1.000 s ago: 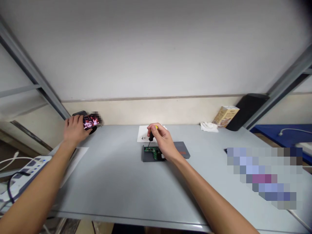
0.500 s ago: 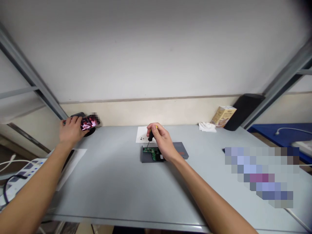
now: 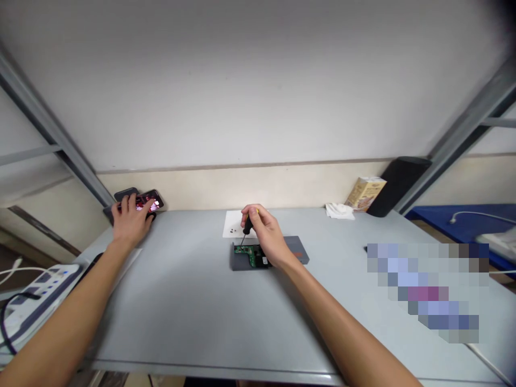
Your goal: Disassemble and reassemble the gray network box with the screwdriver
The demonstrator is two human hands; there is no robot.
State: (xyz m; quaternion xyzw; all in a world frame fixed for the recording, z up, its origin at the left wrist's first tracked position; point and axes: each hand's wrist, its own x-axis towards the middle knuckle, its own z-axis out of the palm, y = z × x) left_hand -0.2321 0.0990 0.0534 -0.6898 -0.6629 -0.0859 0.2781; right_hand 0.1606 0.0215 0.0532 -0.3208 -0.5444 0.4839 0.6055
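My right hand (image 3: 268, 231) is closed round a screwdriver (image 3: 248, 223) with a black and yellow handle. Its thin shaft slants down to a green circuit board (image 3: 250, 253), and the tip is at or close to the board's upper left part. The board lies in a flat dark grey casing (image 3: 298, 248), partly covered by my hand. At the far left, my left hand (image 3: 131, 217) reaches over a lit smartphone (image 3: 156, 201) that leans on a dark stand. Its fingers are spread across the screen; whether they press on it I cannot tell.
Several tiny dark screws (image 3: 233, 231) lie on white paper (image 3: 230, 219) behind the casing. A power strip (image 3: 44, 295) with cables sits at left. At the back right stand crumpled tissue (image 3: 339, 210), a carton (image 3: 366, 193) and a black cylinder (image 3: 399, 185). A blurred-out object (image 3: 427, 293) lies at right.
My left hand has moved right, from the phone's left side to across its screen. My right hand still holds the screwdriver at the board. The view has shifted slightly.
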